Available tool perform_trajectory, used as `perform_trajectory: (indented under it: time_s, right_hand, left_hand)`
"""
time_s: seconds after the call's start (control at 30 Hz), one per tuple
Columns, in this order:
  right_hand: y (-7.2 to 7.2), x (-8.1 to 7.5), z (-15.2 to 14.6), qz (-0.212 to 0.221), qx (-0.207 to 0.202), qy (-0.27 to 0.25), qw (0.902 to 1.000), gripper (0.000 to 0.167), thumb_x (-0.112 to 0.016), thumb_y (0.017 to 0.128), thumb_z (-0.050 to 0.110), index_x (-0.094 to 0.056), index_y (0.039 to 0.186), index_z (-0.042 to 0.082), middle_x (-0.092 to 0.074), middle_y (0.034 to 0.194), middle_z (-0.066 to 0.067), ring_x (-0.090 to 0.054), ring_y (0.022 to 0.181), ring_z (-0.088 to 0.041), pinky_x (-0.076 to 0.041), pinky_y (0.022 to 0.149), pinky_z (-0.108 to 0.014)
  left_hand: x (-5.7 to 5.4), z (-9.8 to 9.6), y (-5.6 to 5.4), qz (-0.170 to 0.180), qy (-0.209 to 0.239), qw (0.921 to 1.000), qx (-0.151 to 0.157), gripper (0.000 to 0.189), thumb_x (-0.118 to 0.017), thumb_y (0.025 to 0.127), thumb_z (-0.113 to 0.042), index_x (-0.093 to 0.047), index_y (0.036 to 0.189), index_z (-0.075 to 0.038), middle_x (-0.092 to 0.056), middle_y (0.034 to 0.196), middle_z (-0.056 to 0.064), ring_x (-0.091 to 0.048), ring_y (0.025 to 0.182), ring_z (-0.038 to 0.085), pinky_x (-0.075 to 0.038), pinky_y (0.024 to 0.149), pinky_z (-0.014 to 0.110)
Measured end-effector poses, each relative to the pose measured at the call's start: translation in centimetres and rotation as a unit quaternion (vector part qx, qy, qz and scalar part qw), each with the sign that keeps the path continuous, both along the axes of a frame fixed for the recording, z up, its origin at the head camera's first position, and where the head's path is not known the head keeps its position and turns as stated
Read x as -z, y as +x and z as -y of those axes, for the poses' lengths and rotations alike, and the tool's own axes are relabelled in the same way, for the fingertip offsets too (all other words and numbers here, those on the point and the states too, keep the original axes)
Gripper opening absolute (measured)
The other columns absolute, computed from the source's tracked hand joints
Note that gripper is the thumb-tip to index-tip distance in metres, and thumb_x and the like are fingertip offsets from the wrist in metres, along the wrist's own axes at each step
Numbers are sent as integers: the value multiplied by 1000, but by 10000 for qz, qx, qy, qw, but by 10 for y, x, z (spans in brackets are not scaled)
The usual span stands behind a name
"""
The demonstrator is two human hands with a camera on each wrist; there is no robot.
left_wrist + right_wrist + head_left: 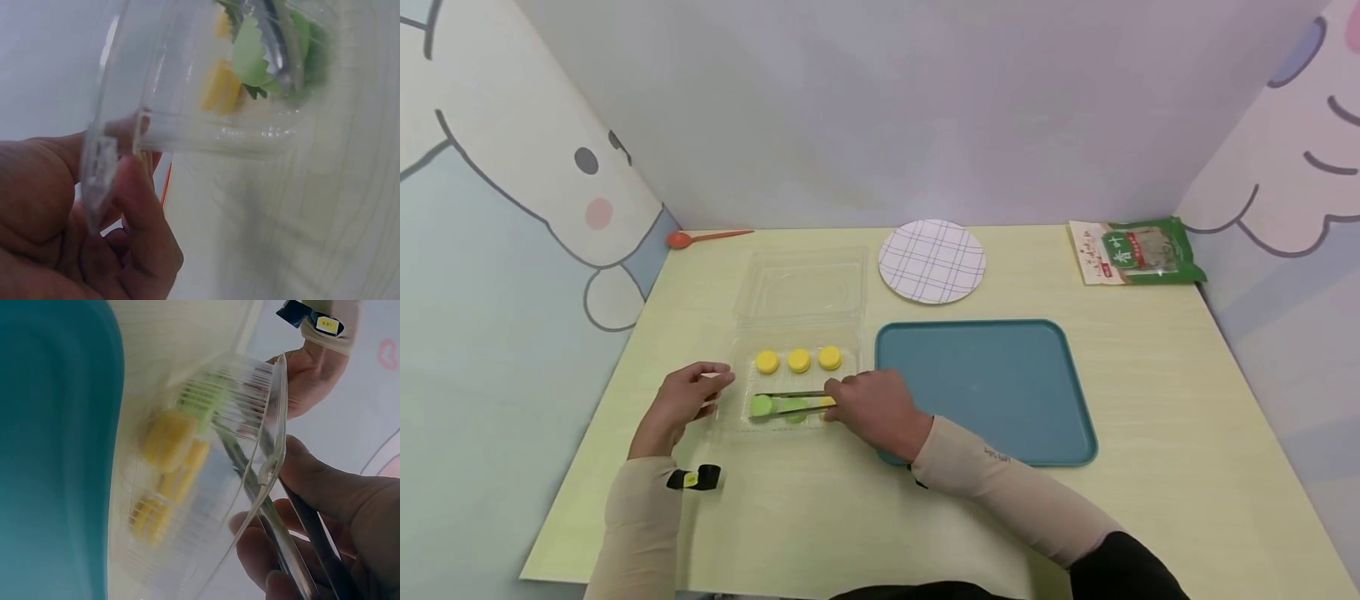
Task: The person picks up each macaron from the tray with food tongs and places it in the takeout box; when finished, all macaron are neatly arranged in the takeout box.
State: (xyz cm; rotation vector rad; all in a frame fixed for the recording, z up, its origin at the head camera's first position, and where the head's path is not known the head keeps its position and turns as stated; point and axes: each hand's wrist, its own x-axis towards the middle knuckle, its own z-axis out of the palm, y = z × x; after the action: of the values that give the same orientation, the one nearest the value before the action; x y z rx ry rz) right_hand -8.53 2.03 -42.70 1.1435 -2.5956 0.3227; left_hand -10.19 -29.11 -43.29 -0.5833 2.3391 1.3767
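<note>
A clear plastic box stands on the table with its lid folded back. My left hand pinches the box's left rim between thumb and fingers. In my right hand is a pair of metal tongs, reaching left over the front row. Their toothed tips lie on either side of the leftmost green macaron. Another green macaron sits beside it, and a yellow one at the row's right end is partly hidden by my right hand. Three yellow macarons fill the back row.
Right of the box lies a blue tray, partly under my right forearm. Behind are a round checked plate and an orange spoon. A green and white food packet lies at the far right corner, by the wall.
</note>
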Motion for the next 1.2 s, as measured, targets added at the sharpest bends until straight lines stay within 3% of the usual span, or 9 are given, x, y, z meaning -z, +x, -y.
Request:
perform_trajectory:
  time_s: [0.17,0.43,0.73,1.03,1.2]
  right_hand:
    - [2,-2,0,100,22,32,9999,31,-79,84,47,-64,81,19,-54,59,7,-52,48,-10,-26,37,-23]
    - [5,3,-16,473,-60,-655,9967,35,-82,82,41,-71,98,13,-64,71,5,-59,57,-10,-37,43,-22]
    - [7,15,-38,238,79,-1170,9928,41,-86,78,38,-74,108,14,-75,92,1,-69,74,-10,-49,52,-26]
    - [11,21,-63,100,164,-1621,9866,45,-91,73,33,-74,111,14,-75,99,0,-71,80,-14,-55,57,-32]
    - [15,17,-78,141,430,-1769,9832,50,-93,69,33,-76,112,15,-76,98,1,-71,80,-13,-55,58,-31]
  left_hand:
    - [1,1,0,-45,28,10000,23,49,-63,102,-33,-53,139,-2,-56,94,9,-54,76,14,-53,67,25]
    - [0,3,-1,-68,-35,9999,83,48,-63,101,-34,-54,137,-2,-51,95,6,-51,83,16,-53,67,25]
    - [1,2,1,-69,1,10000,60,46,-62,102,-32,-54,136,-2,-51,93,5,-51,81,14,-53,67,25]
    - [3,3,2,3,73,10000,-5,48,-62,102,-33,-53,138,-3,-55,93,5,-54,77,14,-53,67,25]
    - [3,3,1,-37,71,10000,5,50,-63,101,-35,-53,138,-4,-56,93,6,-54,76,13,-53,67,25]
